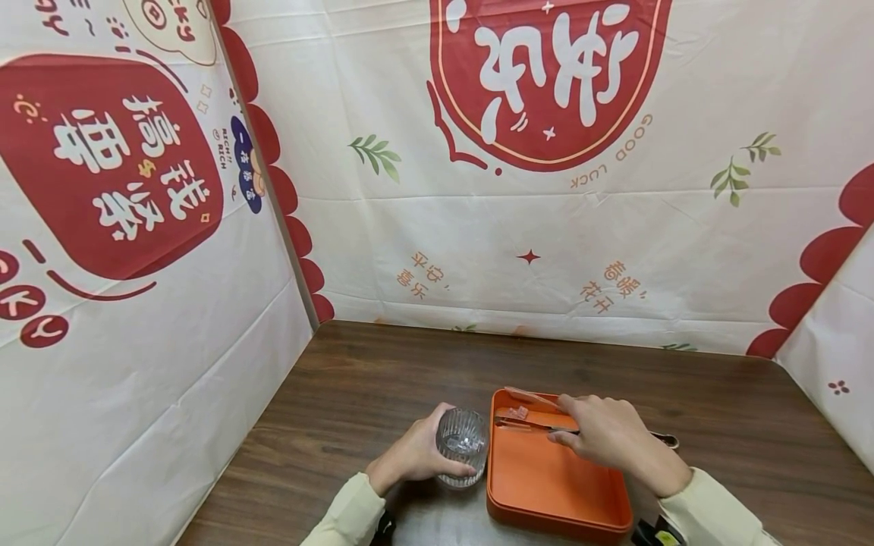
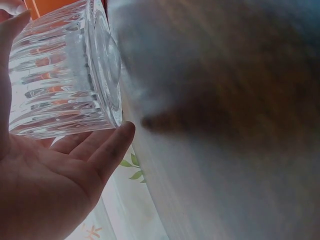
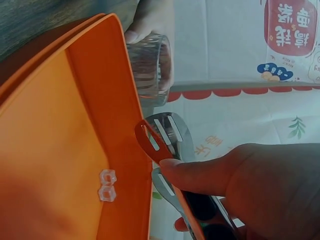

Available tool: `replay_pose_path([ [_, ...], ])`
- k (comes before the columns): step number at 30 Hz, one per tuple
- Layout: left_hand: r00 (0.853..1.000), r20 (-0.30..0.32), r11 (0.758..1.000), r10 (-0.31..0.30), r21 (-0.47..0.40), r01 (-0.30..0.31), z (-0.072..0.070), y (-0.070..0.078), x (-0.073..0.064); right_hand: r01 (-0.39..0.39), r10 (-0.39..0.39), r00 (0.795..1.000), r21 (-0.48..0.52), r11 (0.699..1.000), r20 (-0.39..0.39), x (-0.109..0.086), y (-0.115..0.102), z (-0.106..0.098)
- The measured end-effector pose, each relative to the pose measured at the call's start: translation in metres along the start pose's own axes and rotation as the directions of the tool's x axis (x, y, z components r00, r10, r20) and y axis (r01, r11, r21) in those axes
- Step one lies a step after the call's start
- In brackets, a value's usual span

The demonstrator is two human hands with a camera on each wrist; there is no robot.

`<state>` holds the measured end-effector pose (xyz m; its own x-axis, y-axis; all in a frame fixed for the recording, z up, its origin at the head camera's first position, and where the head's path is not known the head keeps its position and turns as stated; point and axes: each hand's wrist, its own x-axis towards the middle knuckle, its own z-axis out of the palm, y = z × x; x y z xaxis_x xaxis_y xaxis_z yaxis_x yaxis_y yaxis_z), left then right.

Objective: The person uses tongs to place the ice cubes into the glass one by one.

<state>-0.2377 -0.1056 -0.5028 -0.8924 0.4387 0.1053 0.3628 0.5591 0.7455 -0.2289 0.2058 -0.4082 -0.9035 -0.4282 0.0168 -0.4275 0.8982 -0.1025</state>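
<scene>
My left hand holds a clear ribbed glass beside the box's left edge, thumb and fingers around its sides. In the left wrist view the glass is tilted, with its thick base facing the tabletop. My right hand grips metal tongs with slotted ends and dark grip parts. The tongs reach across the far part of an orange box. In the right wrist view, two small clear cubes lie in the box near its wall, apart from the tongs' ends.
The box stands on a dark wood-grain table. Behind it hangs a white printed cloth with red scalloped edges, and a similar cloth is on the left side.
</scene>
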Motion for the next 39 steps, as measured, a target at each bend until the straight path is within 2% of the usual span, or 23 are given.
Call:
replay_pose_path([
  [7,1.000,-0.002,1.000,0.017,-0.007,-0.017,0.000,0.000,0.000,0.009,-0.009,1.000,-0.011,1.000,-0.002,0.004,0.002,0.007],
  [28,1.000,-0.001,1.000,0.001,-0.019,-0.001,0.001,-0.001,0.000,-0.012,0.014,0.996,-0.032,0.999,0.090,0.023,0.010,0.027],
  [39,1.000,0.001,1.000,0.005,-0.031,-0.005,0.001,-0.003,0.001,-0.006,0.009,0.998,-0.042,0.999,0.064,0.028,0.008,0.030],
])
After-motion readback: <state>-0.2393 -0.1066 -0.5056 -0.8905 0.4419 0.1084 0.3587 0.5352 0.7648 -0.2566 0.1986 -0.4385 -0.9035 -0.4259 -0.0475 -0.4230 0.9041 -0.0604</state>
